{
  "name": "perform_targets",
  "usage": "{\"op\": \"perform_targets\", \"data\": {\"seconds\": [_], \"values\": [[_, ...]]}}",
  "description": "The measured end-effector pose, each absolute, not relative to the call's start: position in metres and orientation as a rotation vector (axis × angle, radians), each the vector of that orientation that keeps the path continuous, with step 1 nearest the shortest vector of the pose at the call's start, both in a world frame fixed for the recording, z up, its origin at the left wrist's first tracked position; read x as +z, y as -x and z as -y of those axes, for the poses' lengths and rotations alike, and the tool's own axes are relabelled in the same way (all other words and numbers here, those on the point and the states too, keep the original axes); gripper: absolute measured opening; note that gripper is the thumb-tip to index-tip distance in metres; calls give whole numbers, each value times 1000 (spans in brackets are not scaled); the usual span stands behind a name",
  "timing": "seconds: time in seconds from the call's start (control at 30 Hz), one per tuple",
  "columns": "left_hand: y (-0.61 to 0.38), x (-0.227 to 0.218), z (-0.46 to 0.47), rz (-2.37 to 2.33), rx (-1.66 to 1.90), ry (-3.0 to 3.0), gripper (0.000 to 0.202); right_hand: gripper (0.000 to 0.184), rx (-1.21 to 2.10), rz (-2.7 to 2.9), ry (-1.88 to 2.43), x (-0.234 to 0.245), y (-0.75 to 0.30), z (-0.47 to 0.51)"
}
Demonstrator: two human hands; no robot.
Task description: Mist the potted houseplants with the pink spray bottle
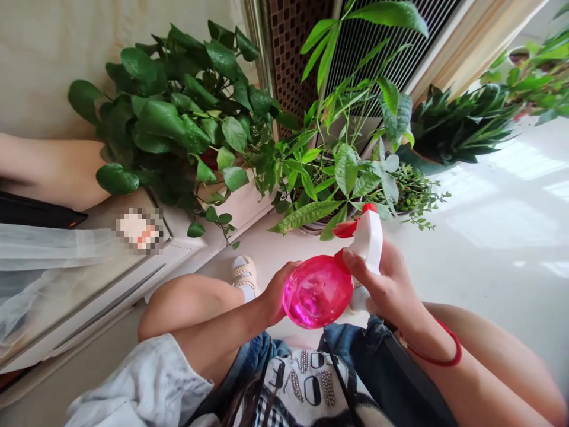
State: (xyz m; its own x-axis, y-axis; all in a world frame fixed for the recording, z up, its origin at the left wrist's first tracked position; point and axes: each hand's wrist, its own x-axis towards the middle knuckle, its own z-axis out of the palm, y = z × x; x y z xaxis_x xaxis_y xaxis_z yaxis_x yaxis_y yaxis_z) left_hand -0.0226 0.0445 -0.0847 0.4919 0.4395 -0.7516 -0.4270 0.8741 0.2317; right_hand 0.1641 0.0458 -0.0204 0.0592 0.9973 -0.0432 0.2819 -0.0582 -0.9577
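A pink see-through spray bottle (316, 292) with a white head and a red trigger (367, 232) is held in front of my knees. My left hand (278, 290) is closed around the round body from the left side. My right hand (387, 283) is wrapped around the neck and white head, with a red string on its wrist. The nozzle points toward a group of potted plants on the floor, the nearest a leafy one with long pointed leaves (326, 178). A big pothos (186, 115) sits up on the white cabinet to the left.
A white cabinet (111, 279) runs along the left, with another person's bare arm (48, 169) resting near the pothos. A spiky plant in a pot (453, 127) and more greenery stand at the right. Pale glossy floor (498, 219) spreads rightward. My sandalled foot (244, 274) is below.
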Motion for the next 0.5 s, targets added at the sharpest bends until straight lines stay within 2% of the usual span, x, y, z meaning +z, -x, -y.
{"op": "perform_targets", "data": {"seconds": [0.27, 0.5], "values": [[0, -94, -32, -919, 524, -27, 35, 38, 1153, 1301, 1488, -32, -187, -33], [-23, -102, -24, -905, 515, -59, 36, 42, 1010, 1309, 1511, -46, -202, -21]]}}
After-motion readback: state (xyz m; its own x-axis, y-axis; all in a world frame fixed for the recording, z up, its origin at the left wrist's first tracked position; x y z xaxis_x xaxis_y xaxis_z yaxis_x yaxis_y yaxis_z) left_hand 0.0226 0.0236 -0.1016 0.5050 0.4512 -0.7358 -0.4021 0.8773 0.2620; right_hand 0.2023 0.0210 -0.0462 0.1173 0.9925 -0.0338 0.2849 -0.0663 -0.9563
